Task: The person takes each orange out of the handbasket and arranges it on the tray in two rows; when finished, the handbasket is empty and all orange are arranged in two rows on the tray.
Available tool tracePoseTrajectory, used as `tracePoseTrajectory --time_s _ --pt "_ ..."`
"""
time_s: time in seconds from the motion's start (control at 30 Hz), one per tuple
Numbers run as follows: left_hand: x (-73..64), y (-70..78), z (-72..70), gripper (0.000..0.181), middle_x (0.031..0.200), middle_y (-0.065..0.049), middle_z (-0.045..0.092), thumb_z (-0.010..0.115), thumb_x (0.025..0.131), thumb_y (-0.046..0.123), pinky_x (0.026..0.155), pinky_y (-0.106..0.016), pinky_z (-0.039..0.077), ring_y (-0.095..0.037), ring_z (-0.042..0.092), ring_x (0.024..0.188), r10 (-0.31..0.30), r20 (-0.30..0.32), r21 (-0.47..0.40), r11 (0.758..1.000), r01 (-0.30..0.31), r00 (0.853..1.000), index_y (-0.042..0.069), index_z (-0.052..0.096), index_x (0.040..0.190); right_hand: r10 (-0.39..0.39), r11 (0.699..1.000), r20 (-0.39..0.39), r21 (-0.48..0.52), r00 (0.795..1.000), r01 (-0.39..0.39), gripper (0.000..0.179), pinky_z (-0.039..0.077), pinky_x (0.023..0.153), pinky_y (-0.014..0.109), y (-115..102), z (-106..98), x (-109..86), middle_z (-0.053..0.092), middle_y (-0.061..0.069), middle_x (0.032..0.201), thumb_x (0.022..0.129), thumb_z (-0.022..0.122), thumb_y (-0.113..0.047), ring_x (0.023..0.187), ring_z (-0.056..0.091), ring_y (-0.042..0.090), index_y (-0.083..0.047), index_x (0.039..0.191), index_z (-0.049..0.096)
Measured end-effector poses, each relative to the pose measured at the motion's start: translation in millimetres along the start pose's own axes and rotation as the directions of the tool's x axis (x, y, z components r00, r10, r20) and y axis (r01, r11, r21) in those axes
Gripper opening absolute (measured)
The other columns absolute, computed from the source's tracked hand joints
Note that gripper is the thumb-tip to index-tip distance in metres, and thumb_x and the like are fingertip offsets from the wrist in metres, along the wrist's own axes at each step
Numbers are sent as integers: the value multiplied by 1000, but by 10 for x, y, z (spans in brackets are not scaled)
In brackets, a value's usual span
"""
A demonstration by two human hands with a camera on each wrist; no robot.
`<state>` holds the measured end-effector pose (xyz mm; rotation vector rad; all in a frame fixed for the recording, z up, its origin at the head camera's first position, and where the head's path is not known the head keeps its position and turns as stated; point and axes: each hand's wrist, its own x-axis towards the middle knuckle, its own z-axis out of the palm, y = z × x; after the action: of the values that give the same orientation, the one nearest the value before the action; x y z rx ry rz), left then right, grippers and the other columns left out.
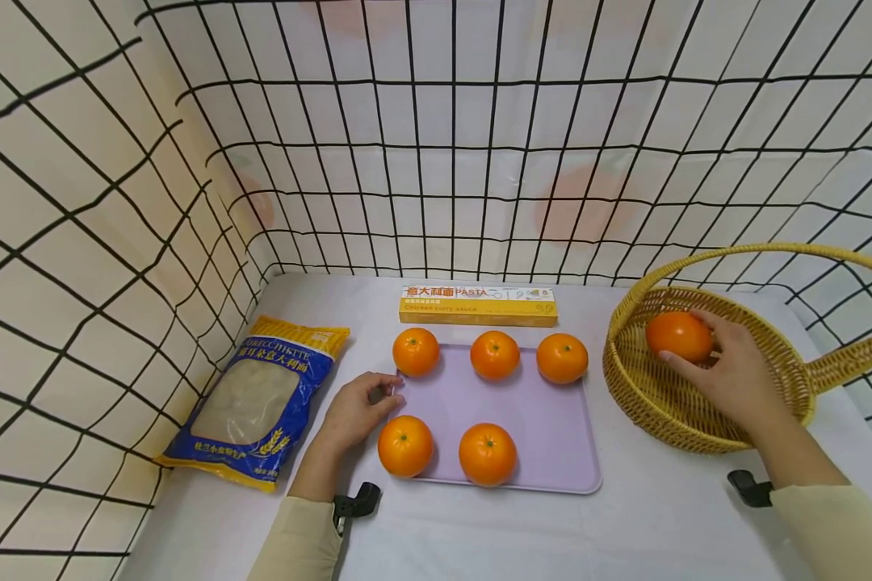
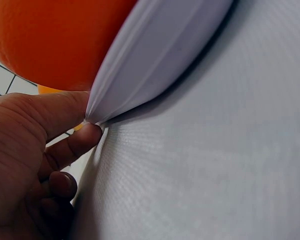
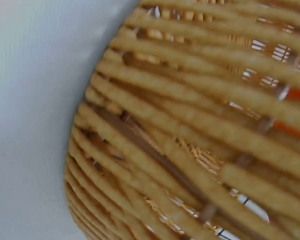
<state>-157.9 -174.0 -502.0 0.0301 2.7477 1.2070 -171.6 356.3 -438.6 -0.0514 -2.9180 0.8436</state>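
Observation:
My right hand [image 1: 741,375] grips an orange [image 1: 674,336] inside the wicker basket [image 1: 628,395], thumb on the near side and fingers behind. In the right wrist view, the basket's woven wall [image 3: 155,140] hides the hand, and only slivers of orange-red show through it. My left hand [image 1: 356,410] pinches the left edge of a lilac tray [image 1: 436,403]; the left wrist view has thumb and finger on its rim [image 2: 135,60]. Several oranges are on the tray: a back row including one orange [image 1: 496,355], and two in front, one being this orange [image 1: 488,454].
Behind the tray lies a yellow and white pasta box [image 1: 478,307]. A blue and yellow pasta bag [image 1: 254,403] lies to the left. The basket's tall handle [image 1: 734,252] arches above its opening. Black wire grid [image 1: 450,149] walls in the back and sides.

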Motion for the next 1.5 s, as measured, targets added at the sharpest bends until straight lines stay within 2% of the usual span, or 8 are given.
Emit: tracePoseTrajectory --time_s 0.6,0.83,1.07,1.2,1.3,1.37,1.43,1.5 --pt "-4 20 3 26 105 3 66 76 92 29 103 -45 48 -20 56 103 -17 3 3 1000 17 1000 26 73 118 -28 1000 -74 -14 997 27 94 46 90 72 -225 -35 -251 31 32 147 85 81 -47 119 43 53 -9 157 34" --pt "-13 27 -3 27 104 3 66 76 92 29 100 -43 48 -20 56 101 4 -6 14 1000 -4 1000 25 73 118 -17 1000 -101 -11 995 16 92 45 91 72 -328 -36 -352 33 30 147 82 83 -49 120 42 52 -12 154 39" --pt "-8 14 -4 27 103 3 66 77 91 29 97 -40 48 -19 57 100 11 -11 18 1000 -11 1000 25 73 117 17 1000 -65 -22 998 -18 95 45 88 72 -428 -28 -430 40 31 147 82 81 -55 119 48 54 -17 157 35" --pt "-13 9 -1 26 104 3 66 76 92 30 99 -42 48 -19 56 101 3 -5 10 1000 -3 1000 26 73 117 -6 1000 -66 -2 998 6 92 46 87 72 -463 7 -471 43 29 143 82 83 -51 116 50 54 -17 156 38" --pt "-16 7 0 26 104 3 66 76 92 30 101 -44 48 -20 56 102 -1 1 4 1000 1 1000 26 73 117 -41 999 -80 25 996 43 87 49 85 69 -482 31 -501 42 27 139 83 84 -45 114 50 50 -15 152 42" --pt "-15 5 3 26 104 3 66 76 92 30 100 -43 48 -19 56 102 1 0 5 1000 -1 1000 26 73 117 -61 997 -85 46 994 66 84 57 85 49 -500 34 -515 41 25 139 83 85 -41 114 49 48 -15 152 43" --pt "-12 3 4 26 104 4 66 76 92 29 100 -43 48 -19 56 102 2 -2 5 1000 -1 1000 26 73 117 -90 994 -94 53 992 95 82 54 81 29 -524 39 -529 41 23 137 83 86 -37 113 49 45 -15 150 46" --pt "-8 2 7 26 104 4 66 76 92 30 99 -42 48 -19 56 101 4 -4 8 1000 -4 1000 26 73 118 -111 991 -95 61 989 117 81 55 82 31 -560 47 -547 41 23 138 83 86 -35 114 48 45 -17 150 46"
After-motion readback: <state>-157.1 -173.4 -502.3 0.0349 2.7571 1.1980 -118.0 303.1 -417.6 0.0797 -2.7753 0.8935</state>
